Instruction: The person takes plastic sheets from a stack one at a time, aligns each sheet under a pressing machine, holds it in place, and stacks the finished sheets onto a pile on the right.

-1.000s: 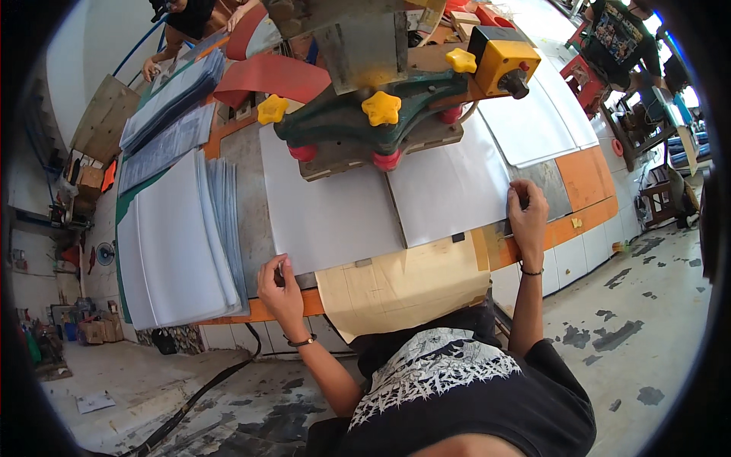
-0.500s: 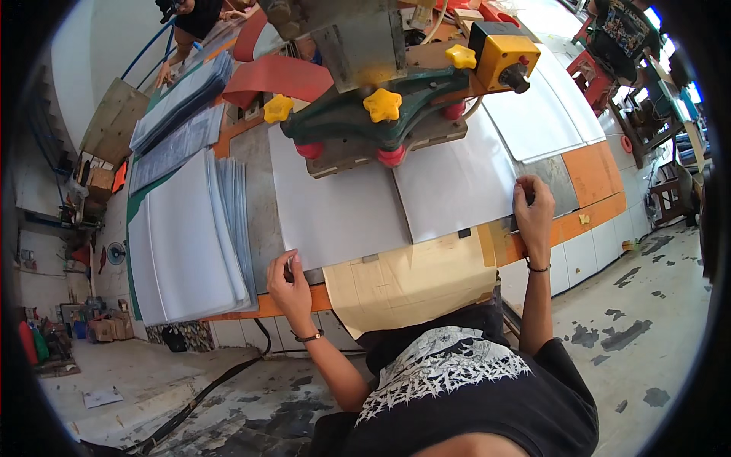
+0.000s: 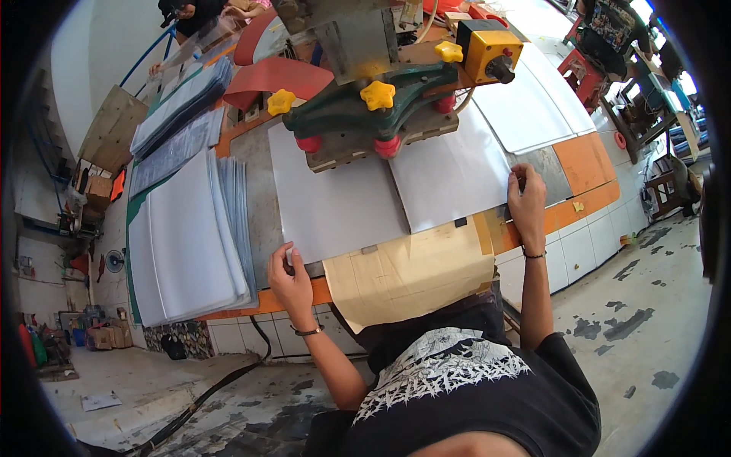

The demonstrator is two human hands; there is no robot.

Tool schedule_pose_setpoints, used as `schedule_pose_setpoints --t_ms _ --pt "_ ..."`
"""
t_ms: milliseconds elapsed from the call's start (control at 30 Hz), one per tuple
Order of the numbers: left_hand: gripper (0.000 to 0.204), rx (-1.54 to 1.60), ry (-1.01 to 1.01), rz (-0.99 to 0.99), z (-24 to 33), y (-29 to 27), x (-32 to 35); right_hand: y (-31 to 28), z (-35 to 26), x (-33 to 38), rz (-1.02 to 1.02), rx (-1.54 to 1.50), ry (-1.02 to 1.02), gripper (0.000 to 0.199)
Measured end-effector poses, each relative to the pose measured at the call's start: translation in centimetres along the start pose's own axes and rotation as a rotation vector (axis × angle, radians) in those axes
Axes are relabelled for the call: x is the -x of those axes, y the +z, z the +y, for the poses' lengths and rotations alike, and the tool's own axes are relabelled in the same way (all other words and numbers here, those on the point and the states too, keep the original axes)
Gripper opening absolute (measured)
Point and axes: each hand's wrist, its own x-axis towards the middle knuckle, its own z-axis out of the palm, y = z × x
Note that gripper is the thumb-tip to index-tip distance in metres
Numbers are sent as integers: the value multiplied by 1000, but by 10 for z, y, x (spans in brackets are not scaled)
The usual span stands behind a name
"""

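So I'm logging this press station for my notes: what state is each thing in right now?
Left hand: resting on the near left corner of the white sheet.
Right hand: pressing the sheet's right edge.
White sheet: flat, spread open, its middle under the press head.
Press head: sitting down on the sheet.
Tan paper: hanging over the bench's front edge.
Stack of sheets: piled left, edges fanned.

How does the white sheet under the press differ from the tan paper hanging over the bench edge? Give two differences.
The white sheet lies flat on the bench under the press head; the tan paper droops over the front edge. The white sheet is held by the left hand and right hand; the tan paper is untouched. Both are thin sheets.
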Motion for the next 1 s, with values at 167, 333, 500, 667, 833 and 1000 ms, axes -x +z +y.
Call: schedule_pose_setpoints --t_ms 167,333,500,667,833,1000 --pt "18 -1 -7 -7 0 -1 2 0 -3 -1 -4 -44 67 11" --pt "15 -27 112 -11 -2 -3 1 3 1 1 9 -55 71 11" --pt "18 -60 147 9 -4 -4 1 3 3 1 5 -60 54 10" --pt "17 -78 166 20 -3 -2 0 3 0 2 3 -90 74 11" --pt "17 -61 159 4 -3 -1 0 1 -1 0 8 -97 81 10" --pt "16 -66 137 7 -7 -2 2 0 -3 2 7 -102 82 8"
